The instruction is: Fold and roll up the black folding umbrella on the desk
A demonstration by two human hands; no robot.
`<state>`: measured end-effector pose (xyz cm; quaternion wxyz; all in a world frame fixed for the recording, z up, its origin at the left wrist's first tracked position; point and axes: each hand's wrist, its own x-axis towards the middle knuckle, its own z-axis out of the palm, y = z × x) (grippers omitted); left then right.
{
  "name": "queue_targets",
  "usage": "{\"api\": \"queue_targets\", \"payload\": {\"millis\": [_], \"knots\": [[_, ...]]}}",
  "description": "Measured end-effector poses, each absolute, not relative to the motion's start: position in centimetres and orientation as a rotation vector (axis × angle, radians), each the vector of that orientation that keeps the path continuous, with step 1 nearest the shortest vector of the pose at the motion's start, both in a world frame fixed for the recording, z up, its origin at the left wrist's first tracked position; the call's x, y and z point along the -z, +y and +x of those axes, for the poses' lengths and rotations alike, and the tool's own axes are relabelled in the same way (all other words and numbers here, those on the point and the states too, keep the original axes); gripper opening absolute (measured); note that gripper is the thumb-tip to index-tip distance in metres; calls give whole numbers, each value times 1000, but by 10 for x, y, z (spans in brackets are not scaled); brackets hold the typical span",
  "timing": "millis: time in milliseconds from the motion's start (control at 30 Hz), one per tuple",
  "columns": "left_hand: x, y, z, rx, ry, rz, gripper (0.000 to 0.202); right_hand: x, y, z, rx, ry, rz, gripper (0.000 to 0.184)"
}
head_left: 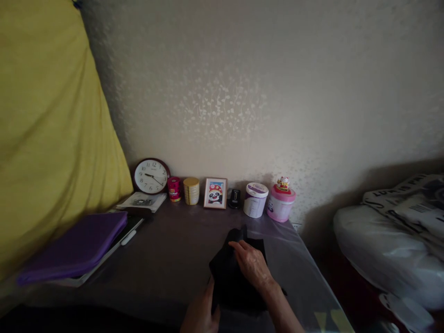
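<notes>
A black cloth (229,277) lies bunched on the dark table (166,259) near its front edge. My right hand (251,263) rests on top of the cloth with its fingers pointing left and curled over the fabric. My left hand (201,312) sits at the cloth's near left edge, thumb up against the fabric; its other fingers are hidden.
Along the wall stand a round clock (151,175), a red tin (174,188), a yellow tin (191,190), a framed panda picture (215,193), a white tub (255,199) and a pink tub (280,202). A purple folder (76,245) lies left. Yellow curtain (45,138) left, bedding (391,240) right.
</notes>
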<state>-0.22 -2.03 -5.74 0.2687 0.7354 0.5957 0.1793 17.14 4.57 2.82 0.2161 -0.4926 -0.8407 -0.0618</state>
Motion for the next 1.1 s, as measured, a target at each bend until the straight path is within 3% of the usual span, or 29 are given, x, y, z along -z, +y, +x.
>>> {"api": "queue_targets", "payload": {"millis": [467,733,867,1100], "knots": [[36,-28,6,-139,1708,2124,74,-8,82,143,139,-2105,-1582,19],[59,-30,8,-195,1727,2109,62,13,84,127,217,-2204,-1617,17],[53,-33,8,-298,1683,2139,74,16,86,127,225,-2225,-1610,16],[23,-27,10,-34,1607,2220,81,17,87,127,229,-2257,-1578,17]]}}
